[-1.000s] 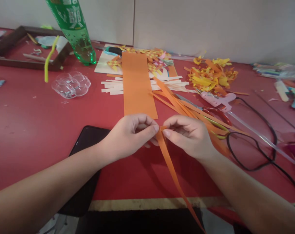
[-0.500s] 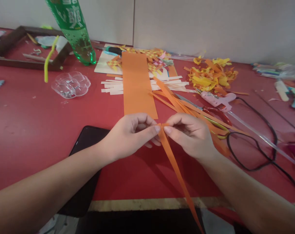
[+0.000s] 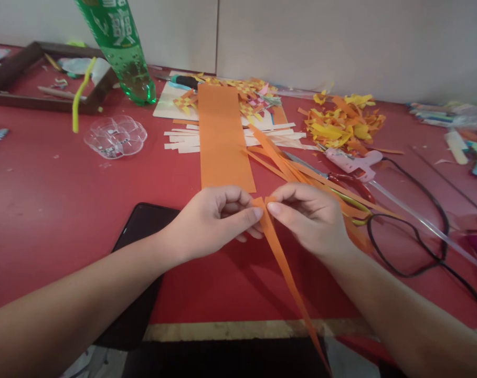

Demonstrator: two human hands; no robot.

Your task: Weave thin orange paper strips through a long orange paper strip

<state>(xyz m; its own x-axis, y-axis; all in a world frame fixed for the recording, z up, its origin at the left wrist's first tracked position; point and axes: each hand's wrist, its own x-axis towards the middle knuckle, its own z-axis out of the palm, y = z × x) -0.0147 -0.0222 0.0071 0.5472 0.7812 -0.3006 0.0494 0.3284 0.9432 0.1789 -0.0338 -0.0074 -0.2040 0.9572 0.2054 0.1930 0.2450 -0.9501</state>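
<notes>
A long narrow orange paper strip runs from my fingertips down past the front edge of the table. My left hand is closed, pinching the strip's upper end between thumb and fingers. Just to its right, my right hand is also closed, with a small orange paper piece between thumb and forefinger. A narrow gap shows between that piece and the strip's end. Beyond my hands lies a wide orange paper sheet across several white strips. Loose orange strips lie behind my right hand.
A black phone lies under my left forearm. On the right are scissors, a pink glue gun with its cord, and a heap of paper scraps. A green bottle, clear flower-shaped tray and dark frame stand left.
My fingertips have moved slightly apart. The small orange piece in my right hand now shows a gap from the strip, where the two met before.
</notes>
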